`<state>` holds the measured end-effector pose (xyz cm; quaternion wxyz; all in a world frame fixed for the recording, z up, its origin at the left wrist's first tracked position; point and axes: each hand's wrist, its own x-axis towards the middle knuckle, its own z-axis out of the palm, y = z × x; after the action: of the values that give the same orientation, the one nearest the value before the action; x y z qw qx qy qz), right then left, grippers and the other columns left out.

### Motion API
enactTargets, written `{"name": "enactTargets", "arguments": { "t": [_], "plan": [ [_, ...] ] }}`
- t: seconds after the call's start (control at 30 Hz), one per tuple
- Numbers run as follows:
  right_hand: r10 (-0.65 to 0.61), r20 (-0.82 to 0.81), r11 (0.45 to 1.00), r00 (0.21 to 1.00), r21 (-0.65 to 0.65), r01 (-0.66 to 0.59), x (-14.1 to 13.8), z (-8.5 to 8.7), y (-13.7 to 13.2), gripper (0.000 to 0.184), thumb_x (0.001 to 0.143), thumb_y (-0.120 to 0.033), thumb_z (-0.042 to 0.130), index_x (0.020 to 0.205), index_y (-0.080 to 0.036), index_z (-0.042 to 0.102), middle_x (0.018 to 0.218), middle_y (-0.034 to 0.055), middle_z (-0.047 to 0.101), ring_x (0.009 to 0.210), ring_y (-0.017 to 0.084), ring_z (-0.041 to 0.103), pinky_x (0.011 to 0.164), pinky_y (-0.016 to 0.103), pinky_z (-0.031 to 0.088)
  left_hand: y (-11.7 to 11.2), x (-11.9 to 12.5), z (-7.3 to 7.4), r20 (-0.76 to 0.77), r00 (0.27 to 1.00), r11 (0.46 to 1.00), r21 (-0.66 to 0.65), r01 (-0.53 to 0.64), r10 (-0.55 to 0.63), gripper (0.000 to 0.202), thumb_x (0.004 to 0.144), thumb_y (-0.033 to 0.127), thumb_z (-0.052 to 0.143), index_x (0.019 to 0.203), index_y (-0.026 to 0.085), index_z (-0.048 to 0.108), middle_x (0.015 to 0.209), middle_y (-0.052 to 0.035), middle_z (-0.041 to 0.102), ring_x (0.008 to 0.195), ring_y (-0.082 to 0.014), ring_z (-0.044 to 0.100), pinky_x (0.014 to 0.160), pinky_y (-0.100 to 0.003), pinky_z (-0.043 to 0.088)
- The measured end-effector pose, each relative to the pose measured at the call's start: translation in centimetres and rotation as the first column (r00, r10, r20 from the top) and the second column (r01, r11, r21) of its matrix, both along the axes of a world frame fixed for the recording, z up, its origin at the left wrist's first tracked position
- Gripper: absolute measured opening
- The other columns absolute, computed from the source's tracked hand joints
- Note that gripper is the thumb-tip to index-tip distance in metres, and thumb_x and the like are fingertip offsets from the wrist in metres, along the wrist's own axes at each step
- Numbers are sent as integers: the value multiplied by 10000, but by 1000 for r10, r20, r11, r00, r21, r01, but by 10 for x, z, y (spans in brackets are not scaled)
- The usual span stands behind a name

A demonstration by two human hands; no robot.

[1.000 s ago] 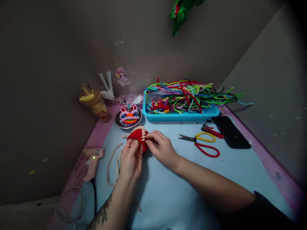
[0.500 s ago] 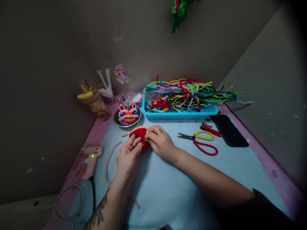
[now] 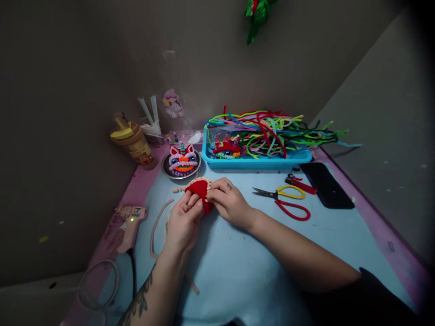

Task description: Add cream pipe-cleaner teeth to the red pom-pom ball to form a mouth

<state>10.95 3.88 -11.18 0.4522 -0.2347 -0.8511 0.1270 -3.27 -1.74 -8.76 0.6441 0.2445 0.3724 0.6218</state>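
Red piece [image 3: 199, 187] in front of the bowl [image 3: 166, 167] is held by the left hand [image 3: 184, 218], its trim [image 3: 207, 182], barer a second ago, now pinched by the right hand [image 3: 233, 203], apparently being shaped.

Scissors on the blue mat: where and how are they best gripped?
Probably by the red handle, from the near side: the scissors lie flat, blades pointing left, and this handle is the nearer one, while a red tool lies just beyond the yellow handle.
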Motion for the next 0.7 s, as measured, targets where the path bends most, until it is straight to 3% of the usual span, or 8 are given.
{"name": "enactTargets", "arguments": {
  "t": [0.1,0.2,0.43,0.7],
  "plan": [
    [11,-73,998,997,-68,-16,0,1,1,183,858,-51,498,855,-220,568,920,56,563,905,199,526,791,343,471,-1,1,2,-24,1000,1000,0,-12,12,330,668,95,776,974,145,666,778,-13,644,808,-127,635,785,-192,491],
    [18,-85,995,996,-100,-27,0,2,1,154,867,-80,517,839,-222,570,920,52,559,899,195,529,785,347,475,-1,1,2,-41,999,1000,12,-19,19,345,668,107,783,989,143,665,852,-37,681,799,-122,641,797,-201,495],
    [-12,-46,999,999,-54,9,3,-2,5,172,857,-68,515,856,-224,588,906,49,534,888,191,527,747,334,479,0,-1,3,32,997,997,-39,-65,66,440,618,56,783,1033,146,665,940,-43,709,720,-90,649,693,-166,520],
    [-58,-39,998,998,-21,57,5,-6,7,167,874,-82,506,861,-221,598,886,46,517,872,188,509,731,328,469,-1,-4,-1,61,982,973,-160,-167,179,520,619,11,763,1100,149,620,1102,-106,702,862,-162,698,724,-212,560]
  ]
}}
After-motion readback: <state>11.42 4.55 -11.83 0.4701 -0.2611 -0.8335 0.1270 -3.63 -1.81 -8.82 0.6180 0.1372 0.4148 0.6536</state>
